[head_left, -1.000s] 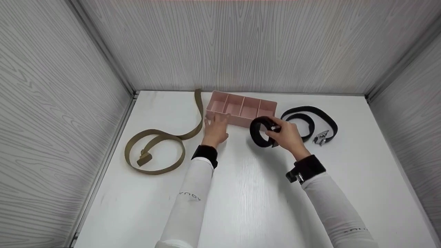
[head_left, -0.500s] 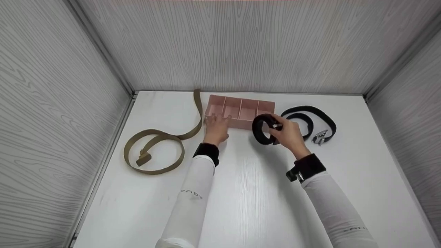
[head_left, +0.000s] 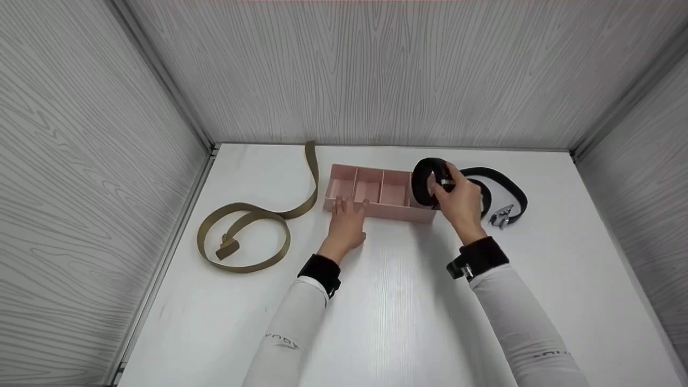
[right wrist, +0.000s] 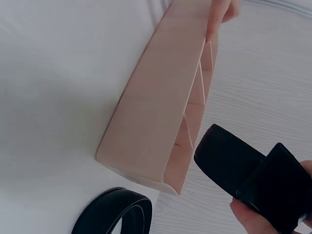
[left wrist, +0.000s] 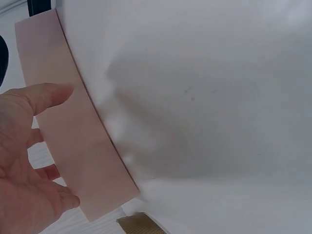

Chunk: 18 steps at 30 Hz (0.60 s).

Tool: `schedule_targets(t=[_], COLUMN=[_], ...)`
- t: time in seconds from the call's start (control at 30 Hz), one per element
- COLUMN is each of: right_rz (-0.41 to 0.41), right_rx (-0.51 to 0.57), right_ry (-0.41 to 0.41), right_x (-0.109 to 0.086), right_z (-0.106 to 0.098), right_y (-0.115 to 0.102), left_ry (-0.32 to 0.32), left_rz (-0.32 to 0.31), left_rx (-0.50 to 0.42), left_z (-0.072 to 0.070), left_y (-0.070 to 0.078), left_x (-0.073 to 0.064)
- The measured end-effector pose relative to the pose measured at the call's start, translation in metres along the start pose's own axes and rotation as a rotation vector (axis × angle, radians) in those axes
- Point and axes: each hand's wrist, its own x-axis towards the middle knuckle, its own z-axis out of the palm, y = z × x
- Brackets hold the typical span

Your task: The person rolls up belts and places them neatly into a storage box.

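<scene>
A pink box with compartments [head_left: 387, 211] stands near the back of the white table. My left hand [head_left: 346, 228] grips its front wall toward the left, fingers over the rim; in the left wrist view the thumb [left wrist: 56, 93] lies against the outer face. My right hand [head_left: 463, 205] pinches a rolled black belt [head_left: 421, 183] by its buckle end and holds it up over the box's rightmost compartment. In the right wrist view the black roll [right wrist: 226, 156] hangs close above the compartment openings [right wrist: 180, 161]. Several compartments show bare bottoms; the rightmost is largely hidden behind the roll.
A khaki webbing belt [head_left: 313, 166] lies in a loose loop on the left side of the table [head_left: 387, 322]. To the right of the box lies another black belt [head_left: 505, 181] with a silver buckle [head_left: 501, 216], partly behind my right hand. Grey wood-grain walls [head_left: 376, 70] enclose the back and sides.
My left hand has taken hold of the box's front wall and drawn the box toward me. The right hand has lifted the rolled belt up and rightward, from in front of the box to over it.
</scene>
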Motion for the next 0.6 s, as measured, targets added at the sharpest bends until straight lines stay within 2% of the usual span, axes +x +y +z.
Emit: schedule_targets(t=[0.13, 0.3, 0.43, 0.6], right_rz=[-0.036, -0.046, -0.033, 0.016], right_rx=[-0.069, -0.118, -0.141, -0.161], right_ry=[0.047, 0.042, 0.019, -0.048], right_x=[0.004, 0.007, 0.010, 0.012], right_z=[0.008, 0.021, 0.029, 0.039], right_y=[0.001, 0.003, 0.005, 0.011], left_ry=[0.044, 0.098, 0.136, 0.165], left_rz=[-0.008, -0.011, 0.002, 0.013], left_rx=[0.019, 0.053, 0.078, 0.087], left_z=[0.004, 0.008, 0.008, 0.010], left_y=[0.005, 0.007, 0.009, 0.010], left_x=[-0.003, -0.005, -0.007, -0.010])
